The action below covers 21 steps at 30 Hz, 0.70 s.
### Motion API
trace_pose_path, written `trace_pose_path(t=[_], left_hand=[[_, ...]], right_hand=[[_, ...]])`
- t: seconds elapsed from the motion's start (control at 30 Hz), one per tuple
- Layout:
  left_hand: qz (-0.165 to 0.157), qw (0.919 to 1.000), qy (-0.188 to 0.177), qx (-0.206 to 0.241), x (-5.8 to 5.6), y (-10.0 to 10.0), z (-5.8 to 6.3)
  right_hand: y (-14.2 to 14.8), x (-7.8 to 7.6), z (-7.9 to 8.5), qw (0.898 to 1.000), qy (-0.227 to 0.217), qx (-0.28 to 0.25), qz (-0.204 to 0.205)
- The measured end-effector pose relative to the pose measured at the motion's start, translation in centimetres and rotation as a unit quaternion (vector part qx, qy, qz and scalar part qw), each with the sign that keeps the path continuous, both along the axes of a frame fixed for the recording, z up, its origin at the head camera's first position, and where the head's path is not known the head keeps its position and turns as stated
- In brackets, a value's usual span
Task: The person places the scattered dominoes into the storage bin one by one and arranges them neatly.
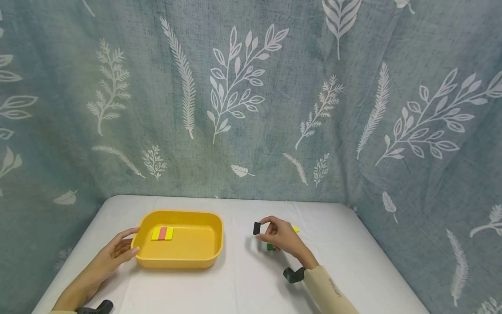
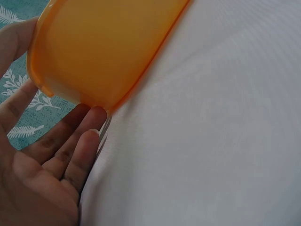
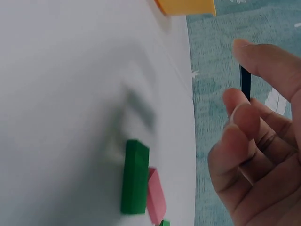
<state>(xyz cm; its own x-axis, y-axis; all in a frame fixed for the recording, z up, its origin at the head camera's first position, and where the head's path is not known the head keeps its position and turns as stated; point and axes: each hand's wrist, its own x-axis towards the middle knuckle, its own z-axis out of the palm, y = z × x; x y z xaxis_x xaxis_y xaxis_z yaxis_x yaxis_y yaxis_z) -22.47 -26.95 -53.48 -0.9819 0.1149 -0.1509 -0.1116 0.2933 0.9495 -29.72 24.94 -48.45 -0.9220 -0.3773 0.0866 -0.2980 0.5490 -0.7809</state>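
My right hand (image 1: 283, 237) pinches a small black block (image 1: 256, 228) between thumb and forefinger, held up above the white tabletop. In the right wrist view only the block's thin dark edge shows between the fingertips. At the left, my left hand (image 1: 117, 249) grips the end of a yellow tray (image 1: 194, 244), fingers and thumb spread along its rim and side. Inside the tray, two yellow blocks (image 1: 155, 233) lie flat with a pink block (image 1: 162, 233) between them. Below my right hand stands a green block (image 3: 135, 181), beside another pink block (image 3: 156, 197).
A yellow block (image 1: 296, 229) peeks out behind my right hand. Part of another green block (image 3: 164, 222) shows at the right wrist view's bottom edge. A leaf-patterned blue-green curtain (image 1: 266, 117) hangs behind the white-covered table (image 1: 235, 288) and along its sides.
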Motion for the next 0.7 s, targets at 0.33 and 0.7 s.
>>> trace_pose_path(t=[0.33, 0.7], left_hand=[[0.002, 1.0000, -0.001, -0.001, 0.0, 0.0, 0.1], [0.001, 1.0000, -0.001, 0.000, 0.1, 0.0, 0.2]], right_hand=[[-2.6, -0.4, 0.8, 0.999, 0.032, 0.020, 0.008], [-5.6, -0.6, 1.6, 0.998, 0.048, 0.024, 0.019]])
